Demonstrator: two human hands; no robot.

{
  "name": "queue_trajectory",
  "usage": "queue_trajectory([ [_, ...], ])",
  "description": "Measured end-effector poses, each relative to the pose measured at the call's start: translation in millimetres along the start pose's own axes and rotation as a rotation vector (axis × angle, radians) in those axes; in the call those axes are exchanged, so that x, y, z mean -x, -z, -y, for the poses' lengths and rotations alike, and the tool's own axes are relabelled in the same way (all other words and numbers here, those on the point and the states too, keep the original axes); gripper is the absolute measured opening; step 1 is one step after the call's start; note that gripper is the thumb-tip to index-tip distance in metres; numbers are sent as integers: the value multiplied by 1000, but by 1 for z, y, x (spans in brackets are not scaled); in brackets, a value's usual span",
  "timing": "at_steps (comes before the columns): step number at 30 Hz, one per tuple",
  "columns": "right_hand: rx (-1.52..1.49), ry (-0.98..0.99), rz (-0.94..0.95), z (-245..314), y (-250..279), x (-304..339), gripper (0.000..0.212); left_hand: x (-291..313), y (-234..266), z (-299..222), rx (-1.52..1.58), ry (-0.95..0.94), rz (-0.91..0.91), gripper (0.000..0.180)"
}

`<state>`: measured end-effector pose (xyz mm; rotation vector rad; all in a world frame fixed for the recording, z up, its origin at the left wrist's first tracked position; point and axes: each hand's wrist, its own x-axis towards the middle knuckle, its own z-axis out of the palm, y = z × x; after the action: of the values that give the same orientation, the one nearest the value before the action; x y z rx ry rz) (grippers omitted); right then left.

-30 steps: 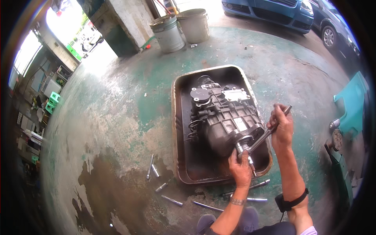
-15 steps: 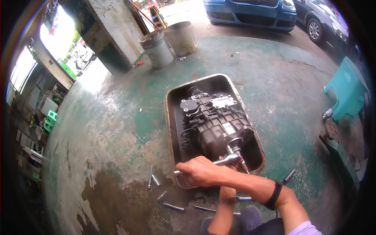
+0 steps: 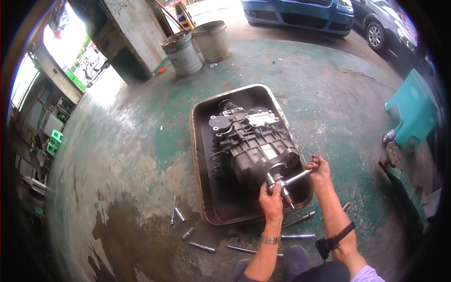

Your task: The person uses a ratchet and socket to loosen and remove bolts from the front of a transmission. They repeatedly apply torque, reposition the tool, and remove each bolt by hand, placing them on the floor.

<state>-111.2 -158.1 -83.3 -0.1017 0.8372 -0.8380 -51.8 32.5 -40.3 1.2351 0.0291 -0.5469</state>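
Observation:
A grey metal gearbox [image 3: 249,152] lies in a deep rectangular tray [image 3: 193,155] on the floor. Its splined shaft [image 3: 287,201] points toward me at the near right end. A chrome ratchet wrench [image 3: 297,177] sits crosswise at the base of that shaft, its handle slanting up to the right. My left hand [image 3: 271,202] is closed around the wrench head, thumb on top; the fingers beneath are partly hidden. Beyond the tray's right rim, my right hand [image 3: 319,170] grips the handle's end with curled fingers.
Several loose sockets and extension bars [image 3: 203,246] are scattered by the tray's near side, beside a wet patch [image 3: 141,235]. Two buckets [image 3: 183,56] stand at the far left near a pillar. A teal plastic stool [image 3: 413,110] is at right; a blue car [image 3: 300,16] is parked beyond.
My right hand has swung the wrench handle from the left of the shaft round to the right. My left hand now shows at the wrench head. The view has shifted slightly.

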Motion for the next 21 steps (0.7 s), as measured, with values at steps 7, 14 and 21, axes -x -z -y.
queue_trajectory([
  [7, 229, 160, 17, 0, -15, 2, 13, -4, 4, 7, -380, -109, -16, 37],
  [14, 528, 599, 412, -11, -119, 108, 8, 0, 3, 22, -335, -121, -120, 35],
  [21, 1200, 950, 1360, -120, -150, 184, 13, 14, 30, 52, 541, 8, 74, 29],
])
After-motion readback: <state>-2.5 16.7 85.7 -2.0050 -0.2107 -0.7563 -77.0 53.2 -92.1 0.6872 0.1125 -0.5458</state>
